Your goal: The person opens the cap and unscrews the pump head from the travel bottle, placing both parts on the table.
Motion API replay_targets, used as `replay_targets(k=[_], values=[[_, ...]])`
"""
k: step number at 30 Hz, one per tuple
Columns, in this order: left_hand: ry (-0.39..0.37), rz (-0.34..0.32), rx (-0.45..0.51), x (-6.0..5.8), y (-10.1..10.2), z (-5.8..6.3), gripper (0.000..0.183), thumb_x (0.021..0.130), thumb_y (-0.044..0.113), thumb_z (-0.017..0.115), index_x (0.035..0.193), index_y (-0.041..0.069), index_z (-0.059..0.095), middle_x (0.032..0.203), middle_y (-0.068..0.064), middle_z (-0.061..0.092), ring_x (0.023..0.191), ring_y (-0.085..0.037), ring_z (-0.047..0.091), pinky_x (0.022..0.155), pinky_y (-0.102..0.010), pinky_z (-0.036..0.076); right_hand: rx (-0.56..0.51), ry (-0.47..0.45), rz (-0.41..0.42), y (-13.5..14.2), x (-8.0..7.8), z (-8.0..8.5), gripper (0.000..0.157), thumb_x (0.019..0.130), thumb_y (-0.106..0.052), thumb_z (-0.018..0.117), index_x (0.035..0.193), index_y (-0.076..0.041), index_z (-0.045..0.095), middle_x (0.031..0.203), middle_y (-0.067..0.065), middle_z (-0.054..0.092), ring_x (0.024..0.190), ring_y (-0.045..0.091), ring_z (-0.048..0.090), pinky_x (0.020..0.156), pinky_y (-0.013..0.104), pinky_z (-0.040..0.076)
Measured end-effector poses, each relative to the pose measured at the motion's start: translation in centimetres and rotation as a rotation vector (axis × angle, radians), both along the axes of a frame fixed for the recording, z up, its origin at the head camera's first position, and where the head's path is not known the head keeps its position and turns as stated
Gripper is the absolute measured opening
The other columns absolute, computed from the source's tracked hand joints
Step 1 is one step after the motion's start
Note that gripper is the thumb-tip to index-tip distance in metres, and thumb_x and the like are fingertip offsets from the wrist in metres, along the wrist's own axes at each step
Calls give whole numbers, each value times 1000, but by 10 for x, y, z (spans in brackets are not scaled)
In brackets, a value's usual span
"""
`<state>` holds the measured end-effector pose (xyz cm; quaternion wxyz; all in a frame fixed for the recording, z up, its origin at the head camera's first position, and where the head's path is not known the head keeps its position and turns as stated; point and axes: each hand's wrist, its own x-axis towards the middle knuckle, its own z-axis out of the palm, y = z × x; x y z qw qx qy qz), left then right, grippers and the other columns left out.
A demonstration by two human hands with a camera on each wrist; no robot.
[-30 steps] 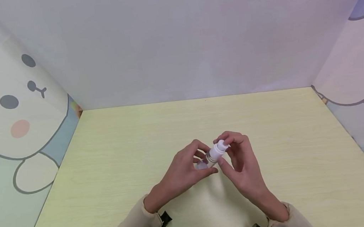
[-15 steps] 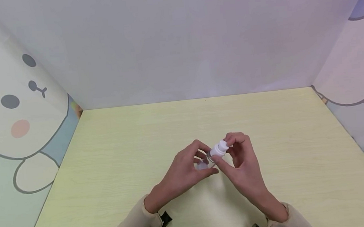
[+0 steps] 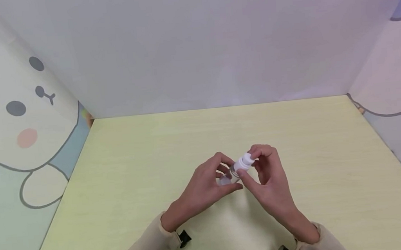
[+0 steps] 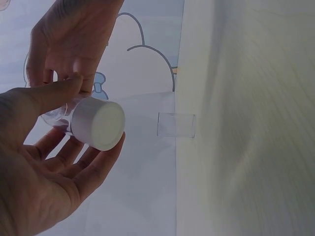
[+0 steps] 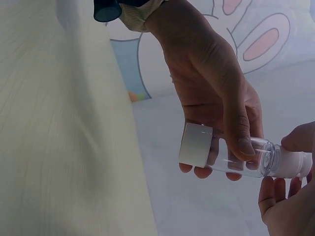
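Note:
A small clear pump bottle (image 5: 222, 160) is held tilted above the table between both hands. Its white base (image 4: 109, 126) faces the left wrist camera. The left hand (image 3: 205, 182) grips the clear body, thumb on one side and fingers on the other. At the bottle's upper end, the right hand (image 3: 271, 178) pinches the white pump top (image 3: 243, 162) between thumb and fingers. In the right wrist view, the pump's white collar (image 5: 289, 163) shows partly behind the right fingers. A small clear cap-like piece (image 4: 176, 125) stands beyond the hands in the left wrist view.
The pale wooden table (image 3: 145, 145) extends around the hands. A plain light wall (image 3: 212, 45) rises at its back, and cartoon-printed panels (image 3: 26, 111) flank both sides. Black devices (image 3: 184, 238) sit at the sleeve cuffs.
The right thumb and fingers have shifted around the white pump top, with the thumb now farther along it. The left hand keeps its grip. The head view has shifted slightly.

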<state>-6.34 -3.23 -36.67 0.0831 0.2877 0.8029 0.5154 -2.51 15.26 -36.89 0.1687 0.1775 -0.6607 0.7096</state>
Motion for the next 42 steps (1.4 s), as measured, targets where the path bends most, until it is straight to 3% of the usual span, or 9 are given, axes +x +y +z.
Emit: replay_targets(k=[7, 16, 23, 32, 42], values=[[2, 8, -10, -3, 1, -2, 48, 82, 15, 90, 117, 16, 57, 112, 5, 70, 93, -9, 69, 90, -26, 62, 13, -15, 6, 1, 1, 2, 45, 84, 29, 63, 119, 17, 38, 124, 2, 47, 110, 15, 52, 99, 18, 51], [-9, 11, 8, -3, -1, -1, 48, 82, 14, 90, 117, 18, 57, 113, 7, 68, 93, -8, 68, 91, -30, 62, 6, 30, -6, 0, 0, 2, 47, 83, 27, 63, 123, 18, 39, 132, 11, 48, 117, 18, 54, 102, 21, 51], [-18, 18, -5, -2, -1, -1, 48, 82, 15, 90, 117, 18, 57, 110, 6, 70, 92, -7, 68, 90, -27, 62, -37, 82, -43, -1, -3, 3, 49, 78, 27, 71, 117, 18, 40, 120, 9, 49, 105, 18, 55, 94, 21, 53], [-16, 10, 7, -2, 0, -2, 48, 82, 15, 90, 116, 19, 57, 109, 7, 70, 91, -7, 68, 90, -26, 62, 2, 51, -26, 1, -2, 2, 46, 80, 28, 69, 115, 18, 41, 118, 4, 50, 103, 16, 56, 95, 18, 54], [5, 10, 7, -1, 0, -3, 48, 82, 14, 90, 116, 18, 57, 111, 7, 69, 91, -8, 68, 89, -25, 61, 10, 69, -14, 1, -1, 1, 45, 81, 29, 66, 117, 12, 44, 117, 11, 47, 104, 17, 54, 97, 19, 53]])
